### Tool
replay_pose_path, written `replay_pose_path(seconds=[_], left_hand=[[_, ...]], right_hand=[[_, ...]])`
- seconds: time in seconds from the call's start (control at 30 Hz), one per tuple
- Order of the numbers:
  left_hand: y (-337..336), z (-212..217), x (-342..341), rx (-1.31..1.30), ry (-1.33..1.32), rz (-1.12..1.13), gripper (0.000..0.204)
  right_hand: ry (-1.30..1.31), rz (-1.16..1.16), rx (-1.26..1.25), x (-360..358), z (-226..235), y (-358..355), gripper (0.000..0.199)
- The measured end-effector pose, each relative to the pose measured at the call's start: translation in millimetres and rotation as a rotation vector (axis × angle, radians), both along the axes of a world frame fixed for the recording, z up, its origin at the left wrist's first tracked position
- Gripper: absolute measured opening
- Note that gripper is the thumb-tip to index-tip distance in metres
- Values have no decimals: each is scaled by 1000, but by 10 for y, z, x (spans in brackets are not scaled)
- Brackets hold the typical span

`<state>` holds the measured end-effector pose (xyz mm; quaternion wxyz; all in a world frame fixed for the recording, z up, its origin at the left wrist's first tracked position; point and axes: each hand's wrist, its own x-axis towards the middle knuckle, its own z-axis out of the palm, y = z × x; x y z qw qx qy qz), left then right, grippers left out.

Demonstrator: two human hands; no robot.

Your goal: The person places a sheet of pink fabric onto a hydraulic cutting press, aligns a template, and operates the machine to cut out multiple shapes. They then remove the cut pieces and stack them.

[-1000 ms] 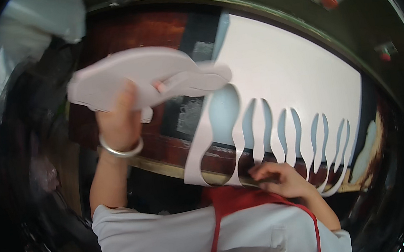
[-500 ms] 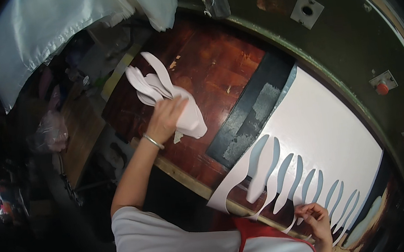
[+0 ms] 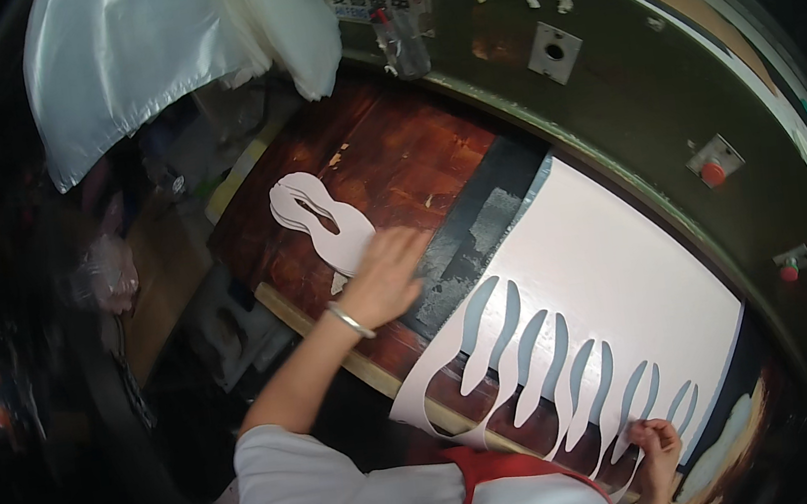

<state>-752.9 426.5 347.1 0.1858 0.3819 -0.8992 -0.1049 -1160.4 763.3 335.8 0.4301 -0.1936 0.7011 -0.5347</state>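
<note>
A stack of pale, slotted cut pieces [image 3: 353, 238], rounded at one end, lies on the reddish-brown board. My left hand [image 3: 387, 279], with a bangle at the wrist, is just to the right of the stack. Its fingers look stretched out, somewhat blurred, and nothing shows in them. A large pale sheet [image 3: 614, 246] with wavy slits and tongue-like strips along its near side lies to the right. My right hand [image 3: 655, 443] is at the sheet's near right edge, fingers curled and fingertips pinched against a strip; the exact grip is partly hidden.
A dark green machine beam [image 3: 606, 96] with red buttons [image 3: 712, 174] curves along the far side. The brown board [image 3: 391, 153] adjoins a worn black strip [image 3: 468, 244]. A translucent plastic bag [image 3: 168, 59] hangs at upper left. A wooden rail [image 3: 335, 346] edges the board's near side.
My left hand has let go of the stack and moved right and nearer. The splayed pieces now lie together, flat. The right hand remains at the sheet's near edge as the view shifts.
</note>
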Motion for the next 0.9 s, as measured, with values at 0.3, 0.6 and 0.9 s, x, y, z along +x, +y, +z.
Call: replay_pose_path(seconds=[0.3, 0.6, 0.9], left_hand=[[-59, -587, -1862, 62, -237, 46, 58], [898, -734, -1500, 17, -273, 181, 59], [943, -636, -1515, -50, -290, 124, 58]], right_hand=[[1278, -368, 1026, -1200, -686, 1488, 64], [1225, -220, 530, -1534, -852, 1841, 95], [653, -449, 116, -1358, -330, 1483, 75]])
